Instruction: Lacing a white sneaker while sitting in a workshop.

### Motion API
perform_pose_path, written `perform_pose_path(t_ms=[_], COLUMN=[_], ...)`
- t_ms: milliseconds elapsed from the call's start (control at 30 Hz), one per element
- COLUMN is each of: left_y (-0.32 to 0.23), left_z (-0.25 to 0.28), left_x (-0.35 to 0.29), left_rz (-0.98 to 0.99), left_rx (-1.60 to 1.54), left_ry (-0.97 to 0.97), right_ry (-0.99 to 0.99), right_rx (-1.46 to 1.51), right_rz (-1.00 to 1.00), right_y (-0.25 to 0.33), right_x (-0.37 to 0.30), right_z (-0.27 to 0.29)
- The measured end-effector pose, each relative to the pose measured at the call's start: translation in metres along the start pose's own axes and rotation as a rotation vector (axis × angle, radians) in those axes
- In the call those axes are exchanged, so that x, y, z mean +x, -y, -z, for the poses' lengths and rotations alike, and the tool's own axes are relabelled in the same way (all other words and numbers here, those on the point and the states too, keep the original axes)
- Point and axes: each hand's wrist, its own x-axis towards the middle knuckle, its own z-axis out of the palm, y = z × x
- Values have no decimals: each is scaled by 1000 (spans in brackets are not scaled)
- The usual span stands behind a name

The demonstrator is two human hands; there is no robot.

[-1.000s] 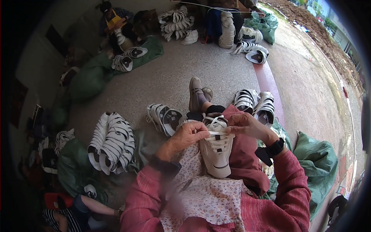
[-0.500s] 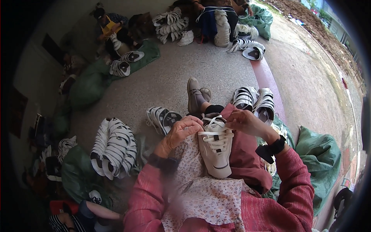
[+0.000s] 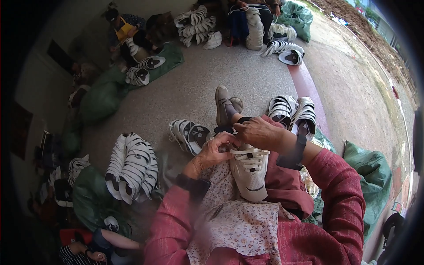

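Note:
A cream sneaker (image 3: 248, 179) lies on my lap with its toe pointing toward me. White lace (image 3: 251, 154) crosses its front in rows, over dark tabs. My left hand (image 3: 213, 153) is closed at the left edge of the shoe's opening, thumb and fingers gripping it there. Above the opening, my right hand (image 3: 259, 134) reaches across to the left, its fingers pinched close to the left fingertips. What the right fingers hold is hidden, as is the far end of the shoe. A floral apron (image 3: 240, 225) covers my lap.
Stacked white shoe uppers (image 3: 132, 168) stand on the floor at left, a smaller group (image 3: 190, 134) ahead, and more (image 3: 289, 112) beyond my right knee. A green sack (image 3: 366, 172) lies at right. Other people, one in a yellow apron (image 3: 125, 30), sit at the back and lower left.
My right hand has moved left across the top of the sneaker, from its right edge to beside my left fingers. The loose lace over the opening is now covered by the hands.

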Motion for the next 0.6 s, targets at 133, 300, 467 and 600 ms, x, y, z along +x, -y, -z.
perform_pose_path(t_ms=[133,300,467,600], left_y=[0,0,-6,-9], left_z=[-3,2,0,0], left_x=[4,4,5,2], left_rz=[-4,-22,16,7], left_rx=[-46,32,70,-6], left_ry=[-51,-18,3,21], right_ry=[12,-58,-105,-161], right_rx=[-311,-355,-290,-264], right_rz=[131,85,-14,-151], right_y=[4,-3,-18,-31], right_x=[1,-11,-30,-46], right_z=[9,13,0,-9])
